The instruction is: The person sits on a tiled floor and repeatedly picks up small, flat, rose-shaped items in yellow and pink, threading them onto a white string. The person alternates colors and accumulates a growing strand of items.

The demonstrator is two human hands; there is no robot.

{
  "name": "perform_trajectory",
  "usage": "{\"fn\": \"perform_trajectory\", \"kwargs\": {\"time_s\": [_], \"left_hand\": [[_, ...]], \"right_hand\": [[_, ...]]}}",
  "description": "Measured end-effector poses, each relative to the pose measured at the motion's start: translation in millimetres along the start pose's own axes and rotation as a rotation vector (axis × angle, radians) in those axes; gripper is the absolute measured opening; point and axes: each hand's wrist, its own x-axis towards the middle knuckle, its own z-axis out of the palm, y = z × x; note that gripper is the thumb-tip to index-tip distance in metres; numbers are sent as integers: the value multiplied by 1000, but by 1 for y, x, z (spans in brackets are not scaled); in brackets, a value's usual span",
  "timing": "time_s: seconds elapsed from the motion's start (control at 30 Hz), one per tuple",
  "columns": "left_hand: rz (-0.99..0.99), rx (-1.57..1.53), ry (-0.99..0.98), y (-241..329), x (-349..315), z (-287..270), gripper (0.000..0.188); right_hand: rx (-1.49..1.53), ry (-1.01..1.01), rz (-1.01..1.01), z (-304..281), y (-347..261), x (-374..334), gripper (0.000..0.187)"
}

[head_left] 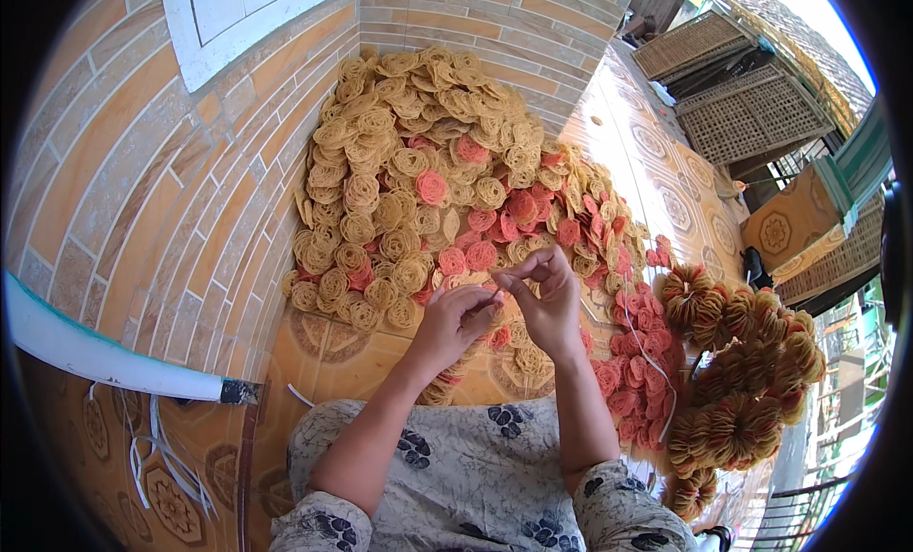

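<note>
My left hand (458, 326) and my right hand (544, 303) come close together above my lap, fingertips pinched. A thin, dark strand (495, 293) shows between the fingertips; its kind is too small to make out. Just below the hands lie several tan, net-like lacy discs (530, 360) and a small red one (500, 337). A row of tan discs (439, 390) runs partly hidden under my left forearm. Beyond my fingers spreads a big heap of loose tan discs (399, 210) mixed with pink-red discs (480, 255).
Red discs (632, 386) lie right of my arm, crossed by a white cord (639, 348). Further right are bunched tan-and-red disc garlands (747, 376). A brick-patterned wall (200, 191) stands left; white strips (162, 447) lie lower left. Woven panels (754, 115) lean at far right.
</note>
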Motion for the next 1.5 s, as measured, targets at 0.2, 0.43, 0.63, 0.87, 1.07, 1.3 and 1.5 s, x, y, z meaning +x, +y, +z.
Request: {"fn": "perform_trajectory", "kwargs": {"time_s": [0.2, 0.43, 0.63, 0.87, 1.07, 1.3, 1.5], "left_hand": [[-102, 258, 90, -38, -5, -7, 15], [48, 287, 393, -33, 2, -59, 22], [-175, 101, 492, -9, -6, -94, 24], [-328, 18, 13, -12, -2, -54, 21], [-215, 235, -117, -13, -4, -20, 21], [-255, 261, -88, -18, -4, -19, 21], [-261, 225, -70, -19, -5, -18, 22]], "right_hand": [[349, 467, -410, -67, -32, 22, 20], [-614, -291, 478, -67, 111, -12, 28], [-984, -379, 265, -79, 187, -37, 38], [-47, 0, 495, -57, 152, -6, 23], [132, -55, 405, -23, 98, -4, 15], [223, -103, 372, -13, 77, -6, 11], [72, -76, 317, -10, 70, -7, 12]]}}
